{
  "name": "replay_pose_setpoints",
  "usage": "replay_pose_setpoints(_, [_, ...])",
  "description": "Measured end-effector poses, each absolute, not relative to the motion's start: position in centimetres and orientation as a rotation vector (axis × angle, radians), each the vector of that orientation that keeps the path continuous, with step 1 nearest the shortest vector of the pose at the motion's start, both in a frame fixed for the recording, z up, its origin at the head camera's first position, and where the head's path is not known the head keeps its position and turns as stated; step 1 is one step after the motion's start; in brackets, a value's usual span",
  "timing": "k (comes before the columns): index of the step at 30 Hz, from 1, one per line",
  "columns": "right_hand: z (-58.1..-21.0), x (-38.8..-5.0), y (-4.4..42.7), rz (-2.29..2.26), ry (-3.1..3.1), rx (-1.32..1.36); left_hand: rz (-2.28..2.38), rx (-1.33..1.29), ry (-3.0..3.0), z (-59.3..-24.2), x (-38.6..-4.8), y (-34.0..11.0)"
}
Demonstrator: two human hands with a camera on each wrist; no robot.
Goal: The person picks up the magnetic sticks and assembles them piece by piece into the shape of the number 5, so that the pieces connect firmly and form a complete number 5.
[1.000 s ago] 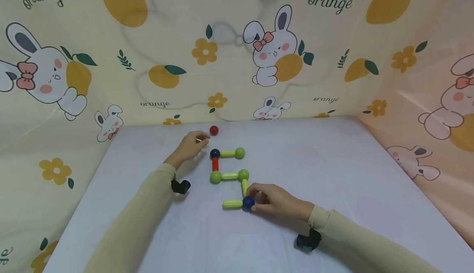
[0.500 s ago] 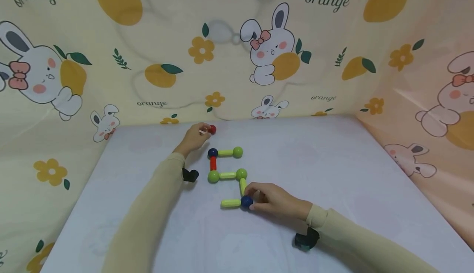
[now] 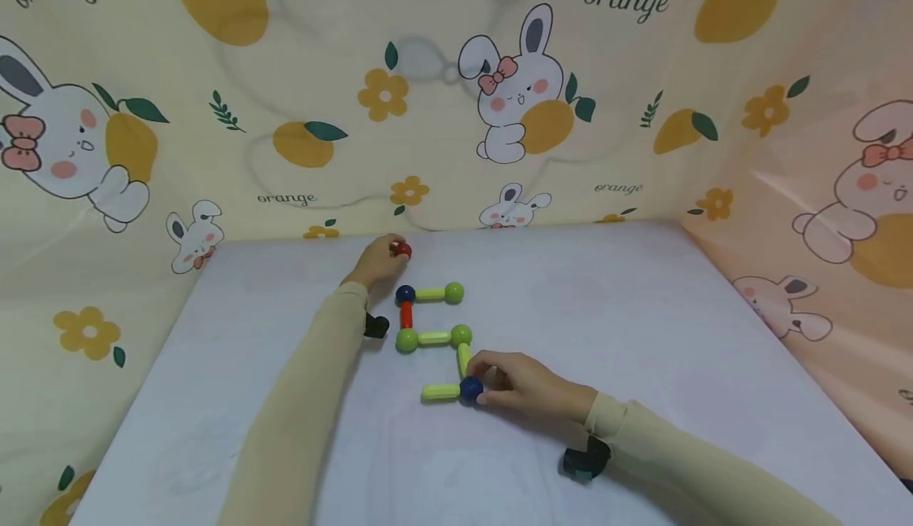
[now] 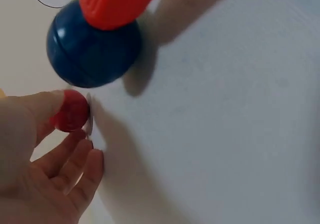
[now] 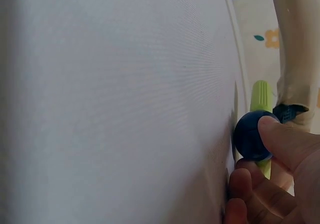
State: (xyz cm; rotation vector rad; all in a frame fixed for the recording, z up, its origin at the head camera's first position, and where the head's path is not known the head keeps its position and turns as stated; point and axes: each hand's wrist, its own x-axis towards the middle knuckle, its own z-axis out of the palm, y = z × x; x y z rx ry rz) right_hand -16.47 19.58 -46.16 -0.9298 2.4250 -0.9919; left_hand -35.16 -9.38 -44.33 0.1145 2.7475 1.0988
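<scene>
My left hand (image 3: 376, 261) pinches a red ball (image 4: 71, 111) between thumb and fingers at the table's far side. On the table lies an S-like chain of balls and rods. Its upper end has a green ball (image 3: 454, 292), a light green rod (image 3: 430, 294) and a dark blue ball (image 3: 405, 294). A red rod (image 3: 406, 315) leads down to another green ball (image 3: 406, 341). My right hand (image 3: 535, 387) holds the lower dark blue ball (image 5: 251, 136), its thumb on it. From that ball a light green rod (image 3: 440, 392) points left, its far end free.
A white table (image 3: 606, 296) carries everything. Behind it hangs a cream cloth (image 3: 442, 130) printed with rabbits and oranges, which also runs along both sides. Each wrist wears a small black camera (image 3: 586, 459).
My left hand has reached away and right to the red ball and now grips it. The right hand has stayed at the lower blue ball. The head view has shifted slightly.
</scene>
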Motion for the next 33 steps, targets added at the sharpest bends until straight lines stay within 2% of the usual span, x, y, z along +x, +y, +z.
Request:
replay_pose_setpoints(12, [-45.8, -16.4, 19.4, -0.984, 2.432, -0.933, 1.215, 0.057, 2.683, -44.7, -35.0, -11.3])
replay_pose_setpoints(33, [-45.8, -16.2, 19.3, -0.974, 2.45, -0.952, 1.191, 0.25, 2.783, -42.1, -30.7, -15.0])
